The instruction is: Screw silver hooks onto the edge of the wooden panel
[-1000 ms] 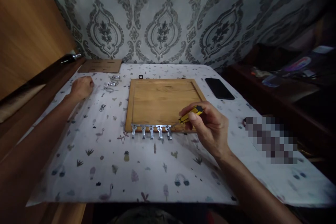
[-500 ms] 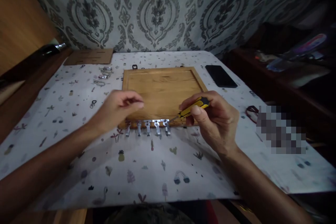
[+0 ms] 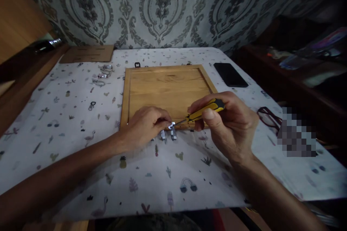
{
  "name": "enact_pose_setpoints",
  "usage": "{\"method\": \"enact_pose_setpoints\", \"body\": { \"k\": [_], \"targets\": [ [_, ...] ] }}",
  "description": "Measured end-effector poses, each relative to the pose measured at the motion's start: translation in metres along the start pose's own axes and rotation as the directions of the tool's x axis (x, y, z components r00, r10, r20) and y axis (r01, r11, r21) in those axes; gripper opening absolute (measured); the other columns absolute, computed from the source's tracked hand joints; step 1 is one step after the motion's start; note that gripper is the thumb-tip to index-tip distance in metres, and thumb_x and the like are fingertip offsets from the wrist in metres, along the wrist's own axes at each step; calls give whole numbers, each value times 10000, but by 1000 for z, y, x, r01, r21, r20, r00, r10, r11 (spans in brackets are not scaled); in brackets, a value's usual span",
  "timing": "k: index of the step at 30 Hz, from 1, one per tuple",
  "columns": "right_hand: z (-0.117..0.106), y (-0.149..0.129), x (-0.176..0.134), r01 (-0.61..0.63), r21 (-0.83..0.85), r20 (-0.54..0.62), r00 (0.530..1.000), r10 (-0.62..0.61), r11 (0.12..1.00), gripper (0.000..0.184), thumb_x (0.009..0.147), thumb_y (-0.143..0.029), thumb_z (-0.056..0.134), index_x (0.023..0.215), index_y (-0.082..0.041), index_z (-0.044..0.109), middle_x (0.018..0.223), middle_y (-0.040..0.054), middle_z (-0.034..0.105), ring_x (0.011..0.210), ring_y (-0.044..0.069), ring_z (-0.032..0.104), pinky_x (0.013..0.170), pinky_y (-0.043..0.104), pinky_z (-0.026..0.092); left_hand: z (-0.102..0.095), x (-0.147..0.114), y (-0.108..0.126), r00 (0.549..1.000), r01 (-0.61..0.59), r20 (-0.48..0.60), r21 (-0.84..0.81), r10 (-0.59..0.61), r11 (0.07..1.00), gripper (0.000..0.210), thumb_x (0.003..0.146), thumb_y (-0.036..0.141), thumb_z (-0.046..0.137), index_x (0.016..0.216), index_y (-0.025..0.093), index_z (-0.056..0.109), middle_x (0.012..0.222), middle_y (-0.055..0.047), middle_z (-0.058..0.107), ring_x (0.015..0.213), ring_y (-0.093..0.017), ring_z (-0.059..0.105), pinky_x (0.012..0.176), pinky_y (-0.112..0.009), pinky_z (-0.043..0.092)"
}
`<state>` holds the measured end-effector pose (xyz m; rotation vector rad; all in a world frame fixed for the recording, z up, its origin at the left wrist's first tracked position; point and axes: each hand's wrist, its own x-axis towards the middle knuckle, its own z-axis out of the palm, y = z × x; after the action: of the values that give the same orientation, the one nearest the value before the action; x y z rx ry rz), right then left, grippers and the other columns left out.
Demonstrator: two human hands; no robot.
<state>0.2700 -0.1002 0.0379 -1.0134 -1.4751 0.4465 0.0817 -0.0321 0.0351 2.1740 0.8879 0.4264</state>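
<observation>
My right hand grips a yellow-and-black screwdriver, its shaft slanting down to the left. The tip meets the end silver hook on the near edge of a framed wooden board. My left hand reaches over that same edge, thumb and forefinger pinched together beside the tip and the hook. Whatever lies between those fingertips is too small to make out. Another hook shows just below the left fingers, while the hand covers the hooks further left.
Several loose metal pieces lie left of the board, near a flat brown cardboard piece. A black phone rests to the right, with dark red-framed glasses nearer me. A patterned cloth covers the table.
My left hand has moved right and down, from over the board's left part to the end hook by the screwdriver tip. The right hand keeps holding the screwdriver there.
</observation>
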Motion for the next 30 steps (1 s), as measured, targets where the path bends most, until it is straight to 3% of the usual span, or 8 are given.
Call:
{"method": "enact_pose_setpoints", "body": {
  "k": [9,17,24,30],
  "targets": [
    [1,-1,0,6,-3,-9,1000,-6,1000,178,936,-393,691,902,-218,692,820,1,689,469,67,587,402,212,465,5,2,1,999,2,44,120,-7,993,165,897,85,647,919,189,773,941,-28,763,881,-185,679,844,-315,487],
    [2,-2,0,-13,-2,-6,1000,13,1000,212,932,-432,685,894,-224,672,818,-7,689,455,71,588,383,214,458,1,7,10,982,137,116,87,-146,987,152,879,94,649,894,175,777,774,-5,730,703,-143,629,716,-283,441],
    [2,-3,0,-28,10,-19,999,28,1000,211,920,-430,701,892,-224,666,816,-9,689,445,71,587,376,209,460,5,10,-2,982,154,124,-68,-144,986,104,860,142,658,863,157,761,746,-9,721,670,-128,617,607,-232,430],
    [1,-3,1,-39,10,-21,999,39,999,234,911,-454,706,879,-225,668,807,-5,686,442,72,583,372,209,463,5,12,1,979,180,112,-71,-171,981,81,821,127,660,804,158,733,707,-4,699,653,-126,614,591,-227,432]
  ]
}}
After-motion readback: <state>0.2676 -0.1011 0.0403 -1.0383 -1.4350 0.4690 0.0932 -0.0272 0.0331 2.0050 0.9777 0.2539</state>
